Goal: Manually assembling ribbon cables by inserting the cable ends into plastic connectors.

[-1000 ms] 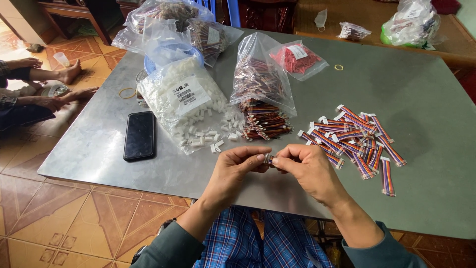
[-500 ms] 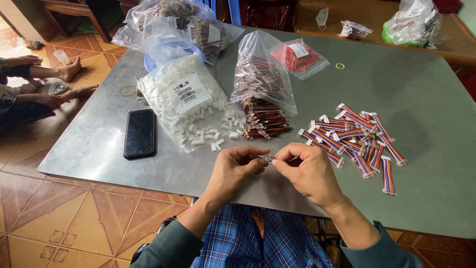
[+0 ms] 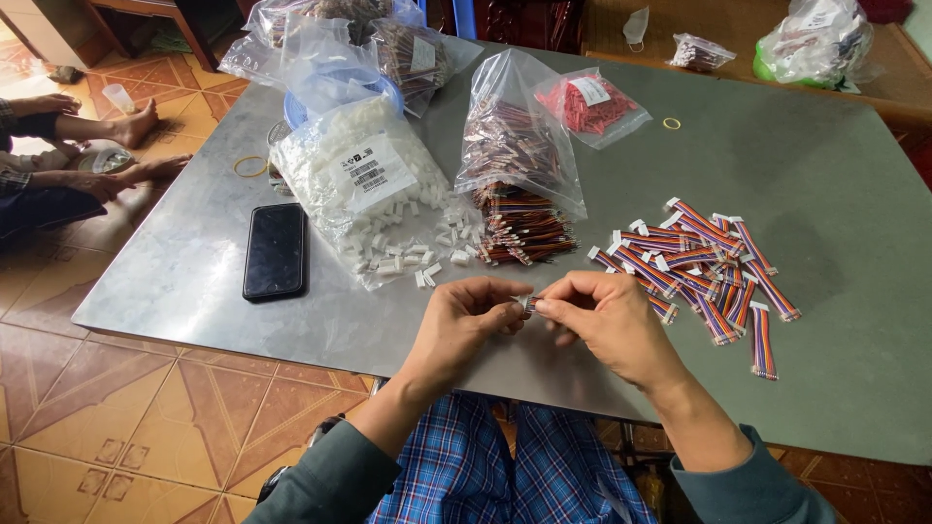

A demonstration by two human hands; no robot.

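My left hand (image 3: 468,318) and my right hand (image 3: 604,318) meet fingertip to fingertip above the near edge of the grey metal table (image 3: 835,204). Between them they pinch a small white connector piece with short wires (image 3: 527,303), mostly hidden by the fingers. Just beyond lie a spilled bundle of thin coloured wires (image 3: 516,231) from a clear bag (image 3: 515,141) and loose white plastic connectors (image 3: 413,254) from another clear bag (image 3: 354,175). To the right lies a pile of finished striped ribbon cables (image 3: 704,267).
A black phone (image 3: 276,249) lies face up at the left. More bags stand at the back, one holding red parts (image 3: 592,105). Rubber bands (image 3: 249,166) lie on the table. Another person's bare feet and arms (image 3: 87,146) rest on the tiled floor at left.
Both hands stay joined at the small piece, the fingers shifting slightly. The view has tilted a little; nothing on the table has moved.
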